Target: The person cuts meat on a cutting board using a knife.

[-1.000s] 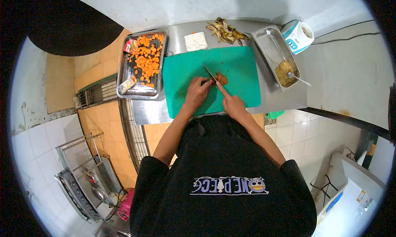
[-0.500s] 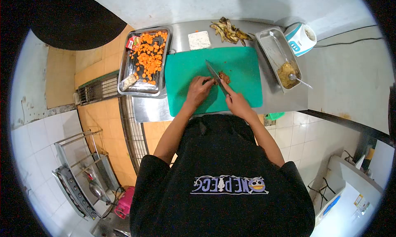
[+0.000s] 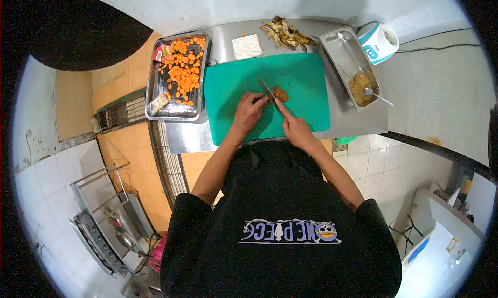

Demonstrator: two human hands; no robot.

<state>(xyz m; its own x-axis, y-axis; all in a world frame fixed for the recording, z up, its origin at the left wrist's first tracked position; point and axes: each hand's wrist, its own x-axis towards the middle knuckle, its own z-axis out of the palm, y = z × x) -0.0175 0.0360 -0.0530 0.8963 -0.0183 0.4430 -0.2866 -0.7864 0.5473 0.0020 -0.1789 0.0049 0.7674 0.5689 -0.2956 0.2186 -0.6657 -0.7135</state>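
Observation:
My right hand [image 3: 295, 129] grips a kitchen knife [image 3: 269, 93], its blade slanting up and left over the green cutting board [image 3: 223, 88]. Close to the left of the blade is my left hand [image 3: 249, 112], its fingers pinched around a small brown lump of food that they mostly hide. A little heap of chopped brown food [image 3: 280, 95] lies on the board just right of the knife. What this food is, I cannot make out.
On the left stands a metal tray [image 3: 151, 85] of cut carrots [image 3: 184, 70]. Behind the board lie a white block [image 3: 247, 47] and dark peels [image 3: 286, 34]. To the right are a steel pan [image 3: 337, 44] holding yellowish mash with a spoon [image 3: 381, 98], and a white-and-blue appliance [image 3: 376, 43].
The knife has shifted slightly, its handle now a little lower. The brown heap beside it looks more gathered. My left hand keeps almost the same place, and the whole view has tilted a little.

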